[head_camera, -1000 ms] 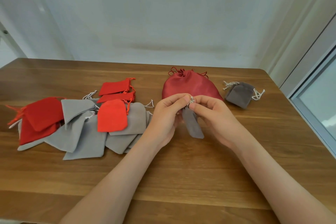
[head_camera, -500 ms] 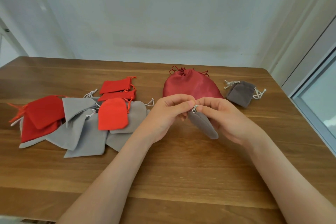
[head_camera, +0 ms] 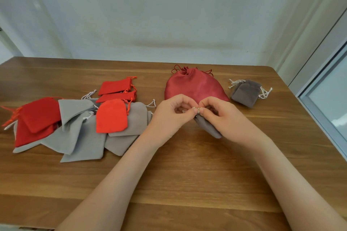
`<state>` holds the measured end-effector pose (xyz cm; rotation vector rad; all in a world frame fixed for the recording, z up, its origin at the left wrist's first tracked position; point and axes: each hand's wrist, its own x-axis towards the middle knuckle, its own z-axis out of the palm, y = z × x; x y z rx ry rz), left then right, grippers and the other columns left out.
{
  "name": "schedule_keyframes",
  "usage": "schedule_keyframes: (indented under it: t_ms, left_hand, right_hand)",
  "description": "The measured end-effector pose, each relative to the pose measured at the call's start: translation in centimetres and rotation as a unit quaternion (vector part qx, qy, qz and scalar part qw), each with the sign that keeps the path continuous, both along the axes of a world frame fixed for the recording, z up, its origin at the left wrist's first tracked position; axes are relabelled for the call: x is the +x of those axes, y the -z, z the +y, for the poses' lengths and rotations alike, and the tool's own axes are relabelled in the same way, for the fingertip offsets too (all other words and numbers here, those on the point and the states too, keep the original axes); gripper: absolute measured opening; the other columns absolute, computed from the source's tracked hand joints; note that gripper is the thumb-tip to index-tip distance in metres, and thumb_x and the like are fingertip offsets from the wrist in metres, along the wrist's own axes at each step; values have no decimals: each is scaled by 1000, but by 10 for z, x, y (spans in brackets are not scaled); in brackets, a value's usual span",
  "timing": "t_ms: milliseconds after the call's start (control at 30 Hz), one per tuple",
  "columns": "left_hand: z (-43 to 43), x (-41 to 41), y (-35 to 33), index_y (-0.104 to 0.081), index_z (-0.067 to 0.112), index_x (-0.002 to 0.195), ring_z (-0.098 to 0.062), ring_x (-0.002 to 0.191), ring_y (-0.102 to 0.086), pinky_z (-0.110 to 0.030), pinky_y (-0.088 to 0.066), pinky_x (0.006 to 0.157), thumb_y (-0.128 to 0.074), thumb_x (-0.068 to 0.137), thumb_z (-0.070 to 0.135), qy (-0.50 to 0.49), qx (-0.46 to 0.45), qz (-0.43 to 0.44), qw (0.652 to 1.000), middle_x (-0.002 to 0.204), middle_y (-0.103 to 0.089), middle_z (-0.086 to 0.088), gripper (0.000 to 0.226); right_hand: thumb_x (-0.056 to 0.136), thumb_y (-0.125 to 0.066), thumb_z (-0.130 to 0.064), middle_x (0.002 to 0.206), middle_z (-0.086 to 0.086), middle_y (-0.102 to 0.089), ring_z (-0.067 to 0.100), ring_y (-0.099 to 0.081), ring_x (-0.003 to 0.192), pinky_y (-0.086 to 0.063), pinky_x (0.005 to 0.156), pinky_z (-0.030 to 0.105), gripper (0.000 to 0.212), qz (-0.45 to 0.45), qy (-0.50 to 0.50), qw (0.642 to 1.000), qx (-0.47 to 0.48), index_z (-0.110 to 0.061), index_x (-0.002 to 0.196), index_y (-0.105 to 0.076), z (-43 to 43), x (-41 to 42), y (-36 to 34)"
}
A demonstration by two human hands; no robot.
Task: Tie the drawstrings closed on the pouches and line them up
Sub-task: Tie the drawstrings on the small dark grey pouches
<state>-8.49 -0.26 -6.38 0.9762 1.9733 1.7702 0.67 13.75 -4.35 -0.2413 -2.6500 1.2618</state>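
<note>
A small grey pouch (head_camera: pixel 207 127) hangs between my hands over the middle of the table. My left hand (head_camera: pixel 172 113) and my right hand (head_camera: pixel 223 116) both pinch its pale drawstring at the top, fingertips touching. My right palm hides part of the pouch. Behind my hands lies a large dark red satin pouch (head_camera: pixel 193 85) with its neck gathered. To its right sits a small brown-grey pouch (head_camera: pixel 246 93) with its white cords drawn out at both sides.
A loose heap of red pouches (head_camera: pixel 37 114) and grey pouches (head_camera: pixel 82 140) covers the left half of the wooden table (head_camera: pixel 187 174). A wall runs behind the far edge. A window frame (head_camera: pixel 323 110) stands past the right edge.
The small grey pouch has swung to the right, under my right palm. My fingertips have drawn closer together at the cord. The other pouches have not moved.
</note>
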Motion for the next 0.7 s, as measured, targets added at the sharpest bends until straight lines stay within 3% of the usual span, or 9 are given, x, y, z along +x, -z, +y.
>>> schedule_keyframes:
  t_ms: [100, 233, 400, 467, 600, 700]
  left_hand:
    - [1, 2, 1, -70, 22, 85, -11, 81, -62, -32, -51, 80, -67, 84, 9, -15, 7, 13, 1000, 82, -68, 3, 13]
    - [0, 2, 0, -70, 20, 86, -9, 81, -60, -29, -50, 79, -65, 86, 10, 12, 22, 14, 1000, 83, -68, 3, 11]
    - [-1, -1, -1, -72, 28, 82, -13, 84, -58, -42, -49, 89, -66, 81, 25, 40, 16, -11, 999, 83, -68, 5, 7]
    - [0, -2, -1, -73, 29, 82, -12, 84, -59, -40, -49, 88, -67, 79, 28, 36, 5, -14, 999, 82, -68, 6, 6]
    - [1, -3, 2, -72, 21, 81, -5, 78, -61, -25, -50, 77, -70, 83, 13, -4, -39, 11, 999, 79, -70, 8, 9]
    - [2, 0, 2, -69, 22, 78, -6, 77, -62, -27, -52, 75, -70, 81, 14, -38, -73, 25, 996, 80, -70, 6, 9]
  right_hand:
    - [96, -52, -23, 84, -10, -63, -3, -57, 76, -44, 68, 12, 9, 6, 2, 1000, -8, -27, 93, -60, 1, -1, -1]
    - [96, -52, -23, 85, -10, -65, 0, -59, 78, -47, 70, 17, 10, 8, 3, 1000, -30, -27, 92, -61, 3, 0, -3]
    - [96, -51, -25, 85, -9, -65, 2, -59, 76, -46, 69, 19, 10, -1, -8, 999, -34, -25, 93, -61, 2, 1, -3]
    - [96, -52, -26, 86, -8, -65, 3, -60, 77, -46, 69, 18, 10, -1, -2, 1000, -24, -25, 94, -61, 1, 1, -1]
    - [95, -53, -22, 82, -12, -62, -5, -56, 72, -42, 65, 8, 10, 0, 17, 1000, 9, -26, 89, -60, 0, -1, 2]
    - [94, -53, -19, 81, -11, -61, -4, -55, 70, -41, 64, 7, 10, 5, 27, 999, 37, -22, 89, -60, -2, -3, 3]
